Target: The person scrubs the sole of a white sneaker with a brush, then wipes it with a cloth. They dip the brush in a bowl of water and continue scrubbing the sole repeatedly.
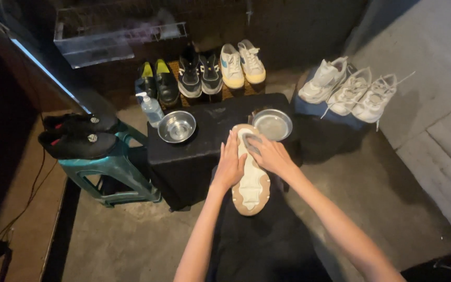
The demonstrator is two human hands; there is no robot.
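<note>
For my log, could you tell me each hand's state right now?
Left hand: open, flat on the upturned shoe.
Right hand: pressing a cloth on its sole.

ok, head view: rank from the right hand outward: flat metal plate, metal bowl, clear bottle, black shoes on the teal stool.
1. Flat metal plate: just beyond the right hand, on the black table.
2. Metal bowl: table's left side.
3. Clear bottle: left of the bowl, farther back.
4. Black shoes: far left, on the teal stool.

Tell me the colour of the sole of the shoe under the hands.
The sole is cream white with a tan rim, seen in the head view.
</note>
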